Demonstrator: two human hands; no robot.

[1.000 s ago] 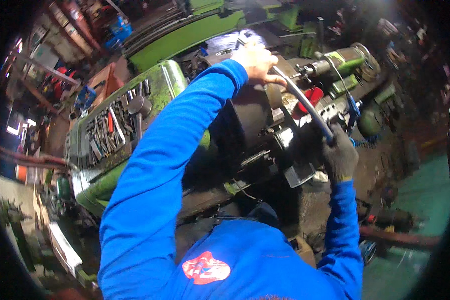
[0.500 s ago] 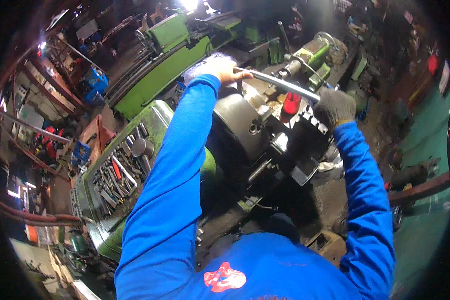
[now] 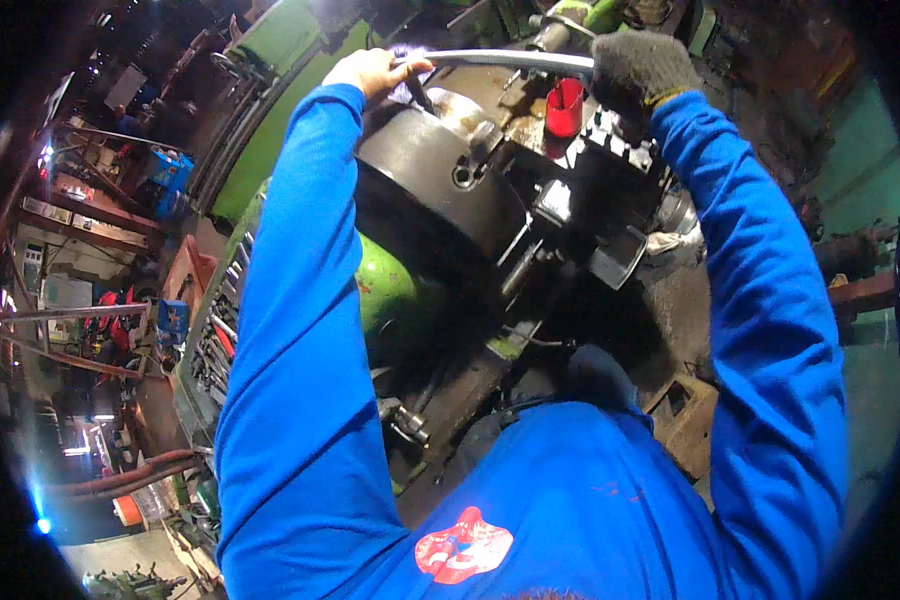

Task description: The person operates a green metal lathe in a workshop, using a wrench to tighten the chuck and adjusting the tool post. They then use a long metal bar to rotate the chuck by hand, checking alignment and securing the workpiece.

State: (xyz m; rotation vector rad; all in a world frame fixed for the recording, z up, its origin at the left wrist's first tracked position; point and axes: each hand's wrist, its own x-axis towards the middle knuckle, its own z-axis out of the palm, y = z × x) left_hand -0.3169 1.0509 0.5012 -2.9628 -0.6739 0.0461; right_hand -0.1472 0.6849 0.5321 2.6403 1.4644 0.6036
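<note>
A long, slim grey metal bar (image 3: 510,60) spans the space between my hands, above the lathe. My bare left hand (image 3: 375,72) is closed at its left end, thumb and fingers reaching along it. At the other end my right hand (image 3: 642,70), in a dark grey knitted glove, is wrapped round the bar. A pale, fuzzy cloth-like bit shows behind my left fingers. Just below the bar are the big steel chuck (image 3: 420,150) and a red cup-like container (image 3: 564,108), which stands on the lathe's carriage beside the tool post (image 3: 610,135).
Left of my left arm, hand tools (image 3: 213,360) lie on the green headstock, partly covered by my sleeve. Another green machine (image 3: 270,40) stands at the far left. A blue crate (image 3: 173,170) and metal racks are farther left. A green wall (image 3: 860,160) rises at the right.
Both hands and the bar now appear higher in the picture and more to the left, and the bar is more level. The view has shifted too, with the chuck showing larger.
</note>
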